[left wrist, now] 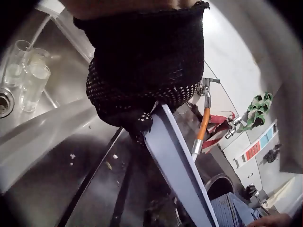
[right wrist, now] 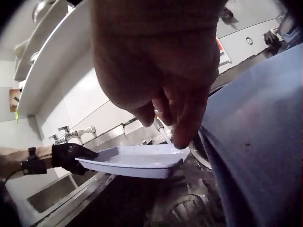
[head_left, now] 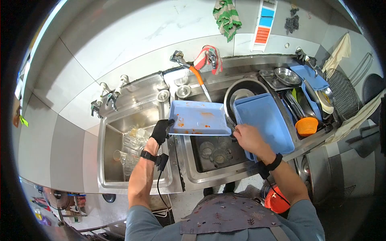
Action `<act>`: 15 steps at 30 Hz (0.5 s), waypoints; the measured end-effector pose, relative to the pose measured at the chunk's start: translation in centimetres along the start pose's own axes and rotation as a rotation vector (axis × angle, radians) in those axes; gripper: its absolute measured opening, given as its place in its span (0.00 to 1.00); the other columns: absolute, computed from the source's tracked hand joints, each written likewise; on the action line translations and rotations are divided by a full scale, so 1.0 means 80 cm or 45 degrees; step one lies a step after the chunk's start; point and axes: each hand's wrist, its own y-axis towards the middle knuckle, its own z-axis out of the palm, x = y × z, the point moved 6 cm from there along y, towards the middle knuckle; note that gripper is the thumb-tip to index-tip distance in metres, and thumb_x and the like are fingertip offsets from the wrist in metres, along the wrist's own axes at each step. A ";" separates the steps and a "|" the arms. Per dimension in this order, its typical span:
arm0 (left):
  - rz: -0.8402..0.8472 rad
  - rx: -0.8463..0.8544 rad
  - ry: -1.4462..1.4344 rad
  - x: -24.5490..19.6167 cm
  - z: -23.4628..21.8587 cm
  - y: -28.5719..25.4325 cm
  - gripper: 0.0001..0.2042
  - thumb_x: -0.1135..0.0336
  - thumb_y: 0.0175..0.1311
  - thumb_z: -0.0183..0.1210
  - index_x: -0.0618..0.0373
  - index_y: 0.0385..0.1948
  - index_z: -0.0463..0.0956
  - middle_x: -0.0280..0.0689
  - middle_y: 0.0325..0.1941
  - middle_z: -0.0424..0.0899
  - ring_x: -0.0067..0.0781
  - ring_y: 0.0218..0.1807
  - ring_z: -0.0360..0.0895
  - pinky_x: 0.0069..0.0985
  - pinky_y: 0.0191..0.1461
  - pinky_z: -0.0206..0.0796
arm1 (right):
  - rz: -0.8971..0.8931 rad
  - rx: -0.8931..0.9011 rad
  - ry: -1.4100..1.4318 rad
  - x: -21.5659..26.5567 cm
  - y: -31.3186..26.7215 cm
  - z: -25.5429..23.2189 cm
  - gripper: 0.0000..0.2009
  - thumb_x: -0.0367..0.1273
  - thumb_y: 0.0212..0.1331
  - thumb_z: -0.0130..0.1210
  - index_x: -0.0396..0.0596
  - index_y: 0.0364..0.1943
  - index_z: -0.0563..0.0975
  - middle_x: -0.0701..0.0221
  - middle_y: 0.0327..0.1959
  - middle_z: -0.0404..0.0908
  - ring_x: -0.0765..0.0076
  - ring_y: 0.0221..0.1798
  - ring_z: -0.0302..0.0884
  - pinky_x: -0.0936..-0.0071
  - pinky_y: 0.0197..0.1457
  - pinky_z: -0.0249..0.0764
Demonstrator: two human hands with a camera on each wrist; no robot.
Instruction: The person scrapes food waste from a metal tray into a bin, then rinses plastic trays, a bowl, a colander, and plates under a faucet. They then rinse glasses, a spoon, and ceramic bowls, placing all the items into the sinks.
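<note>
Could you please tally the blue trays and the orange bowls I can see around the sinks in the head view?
Blue trays: 3 – one stained held over the middle sink, one leaning by the right hand, one on the rack.
Orange bowls: 1.
Total: 4.

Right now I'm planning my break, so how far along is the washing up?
Done: some dishes sit in the rack. In hand: the left hand grips a sauce-stained blue tray over the middle sink; the right hand touches its other end. Left: glasses in the left sink, cups below, more blue trays.
</note>
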 end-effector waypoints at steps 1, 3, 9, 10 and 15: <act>0.002 0.001 -0.002 0.002 -0.005 0.008 0.18 0.50 0.66 0.60 0.59 0.28 0.82 0.34 0.17 0.76 0.27 0.13 0.69 0.27 0.16 0.59 | 0.000 -0.001 -0.003 0.001 -0.001 0.009 0.15 0.38 0.64 0.55 0.37 0.38 0.79 0.49 0.38 0.82 0.38 0.42 0.80 0.47 0.49 0.74; -0.065 -0.027 -0.112 0.011 -0.016 0.023 0.18 0.50 0.65 0.61 0.57 0.26 0.81 0.33 0.15 0.74 0.26 0.12 0.68 0.26 0.16 0.59 | 0.114 0.129 0.019 -0.004 -0.002 0.033 0.19 0.41 0.66 0.55 0.33 0.37 0.77 0.45 0.38 0.81 0.36 0.42 0.80 0.46 0.48 0.74; -0.040 0.037 -0.134 0.009 -0.028 0.032 0.16 0.50 0.64 0.63 0.52 0.26 0.79 0.28 0.18 0.72 0.23 0.16 0.66 0.24 0.19 0.57 | 0.634 0.315 1.103 0.011 -0.009 0.080 0.25 0.47 0.71 0.52 0.31 0.47 0.75 0.48 0.45 0.82 0.53 0.41 0.86 0.63 0.39 0.83; -0.071 0.037 -0.135 0.007 -0.028 0.030 0.16 0.50 0.63 0.64 0.52 0.26 0.79 0.29 0.18 0.72 0.23 0.16 0.66 0.23 0.18 0.57 | 0.636 0.307 1.103 0.012 -0.007 0.085 0.25 0.47 0.71 0.52 0.31 0.47 0.75 0.48 0.45 0.82 0.53 0.41 0.86 0.63 0.39 0.83; -0.108 0.085 -0.109 0.004 -0.028 0.018 0.17 0.48 0.63 0.65 0.53 0.28 0.80 0.29 0.19 0.74 0.24 0.16 0.68 0.23 0.19 0.58 | 0.582 0.209 1.705 0.031 0.017 0.107 0.27 0.47 0.73 0.48 0.32 0.56 0.69 0.51 0.48 0.81 0.59 0.38 0.86 0.68 0.36 0.85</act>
